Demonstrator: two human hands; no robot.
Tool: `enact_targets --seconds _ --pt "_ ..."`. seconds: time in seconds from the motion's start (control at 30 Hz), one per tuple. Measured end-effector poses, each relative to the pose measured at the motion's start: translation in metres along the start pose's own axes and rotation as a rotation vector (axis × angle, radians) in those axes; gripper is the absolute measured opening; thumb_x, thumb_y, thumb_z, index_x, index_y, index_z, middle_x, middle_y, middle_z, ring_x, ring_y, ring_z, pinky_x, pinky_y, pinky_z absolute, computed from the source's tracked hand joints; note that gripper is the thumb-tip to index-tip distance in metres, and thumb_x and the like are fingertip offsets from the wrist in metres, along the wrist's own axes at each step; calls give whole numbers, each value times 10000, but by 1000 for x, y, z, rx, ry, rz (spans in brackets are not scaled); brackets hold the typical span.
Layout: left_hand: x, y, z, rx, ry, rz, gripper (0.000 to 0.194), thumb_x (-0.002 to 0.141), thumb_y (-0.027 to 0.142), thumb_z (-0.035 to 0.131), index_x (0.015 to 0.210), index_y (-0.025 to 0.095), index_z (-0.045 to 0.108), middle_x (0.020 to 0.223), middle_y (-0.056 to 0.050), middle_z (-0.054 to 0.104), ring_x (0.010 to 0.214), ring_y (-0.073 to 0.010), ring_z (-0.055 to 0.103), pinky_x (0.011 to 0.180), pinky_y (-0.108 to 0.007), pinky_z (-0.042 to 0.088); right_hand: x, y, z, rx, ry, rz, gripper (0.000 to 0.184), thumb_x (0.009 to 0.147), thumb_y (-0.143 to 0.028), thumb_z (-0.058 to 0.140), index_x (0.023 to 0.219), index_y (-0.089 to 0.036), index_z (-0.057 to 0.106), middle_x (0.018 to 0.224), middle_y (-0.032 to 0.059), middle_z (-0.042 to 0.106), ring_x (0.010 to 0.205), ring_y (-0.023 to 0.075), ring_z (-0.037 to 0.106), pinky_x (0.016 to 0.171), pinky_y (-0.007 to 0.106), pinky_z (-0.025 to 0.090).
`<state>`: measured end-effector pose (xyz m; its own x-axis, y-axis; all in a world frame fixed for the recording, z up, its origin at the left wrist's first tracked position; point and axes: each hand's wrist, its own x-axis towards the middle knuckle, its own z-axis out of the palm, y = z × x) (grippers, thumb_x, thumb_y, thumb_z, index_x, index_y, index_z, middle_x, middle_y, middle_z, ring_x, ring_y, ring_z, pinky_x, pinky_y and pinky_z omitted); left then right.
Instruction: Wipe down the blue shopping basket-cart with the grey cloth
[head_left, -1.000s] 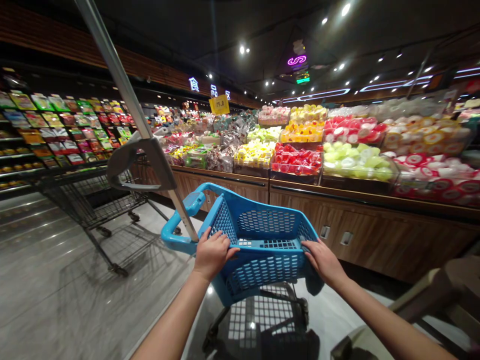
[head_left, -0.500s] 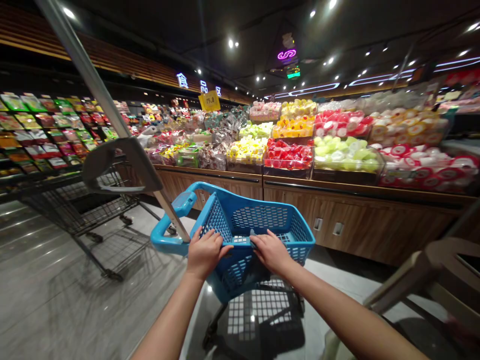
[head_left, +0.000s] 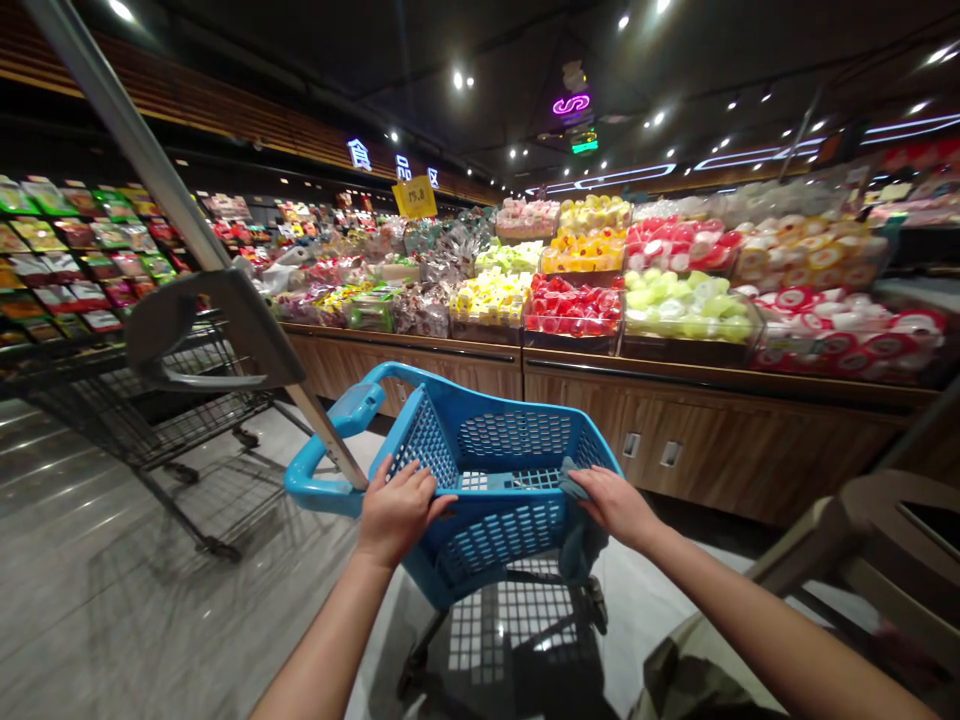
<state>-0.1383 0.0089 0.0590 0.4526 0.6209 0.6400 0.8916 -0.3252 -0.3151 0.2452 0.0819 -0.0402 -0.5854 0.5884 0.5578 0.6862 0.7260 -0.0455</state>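
A blue plastic shopping cart (head_left: 499, 535) with a perforated basket stands before me, its handle (head_left: 319, 460) to the left. My left hand (head_left: 397, 515) is closed over the near rim, close to the handle end. Toward the right end of that rim, my right hand (head_left: 615, 502) is closed on a grey-blue cloth (head_left: 576, 545). The cloth lies over the rim and hangs down the outside of the basket. No goods show inside the basket, only its grid floor.
Behind the cart runs a wooden display counter (head_left: 592, 420) with bins of colourful packaged sweets. A black wire cart (head_left: 150, 400) stands left, and a grey pole (head_left: 142, 130) with a bracket crosses in front of it. A beige-brown fixture (head_left: 900, 520) is at right.
My right hand has slid rightward along the near rim with the cloth, away from my left hand. My left hand keeps its hold. The view has shifted slightly.
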Motion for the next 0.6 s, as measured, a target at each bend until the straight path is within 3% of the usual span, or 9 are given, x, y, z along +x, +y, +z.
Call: enact_targets --seconds 0.13,0.23,0.6 --pt "1 1 0 -28 -19 -27 330 924 493 512 804 221 656 910 -59 747 984 -278 676 1047 -505 339 -16 15 -3 11 31 101 371 924 -270 502 1287 -193 514 1184 106 667 1082 237 638 1023 503 455" --pt "2 0 2 -47 -33 -48 335 922 501 508 785 228 647 878 -55 744 974 -281 675 1016 -505 362 -13 4 -1 7 67 178 339 942 -270 463 1266 -192 528 1157 99 673 1068 235 637 1047 524 423" --pt "6 4 2 -45 -55 -73 342 928 480 504 741 220 624 821 -53 734 944 -267 678 1008 -493 365 73 -112 19 15 9 107 449 906 -235 514 1354 -204 492 1306 120 574 1167 280 533 1012 477 420"
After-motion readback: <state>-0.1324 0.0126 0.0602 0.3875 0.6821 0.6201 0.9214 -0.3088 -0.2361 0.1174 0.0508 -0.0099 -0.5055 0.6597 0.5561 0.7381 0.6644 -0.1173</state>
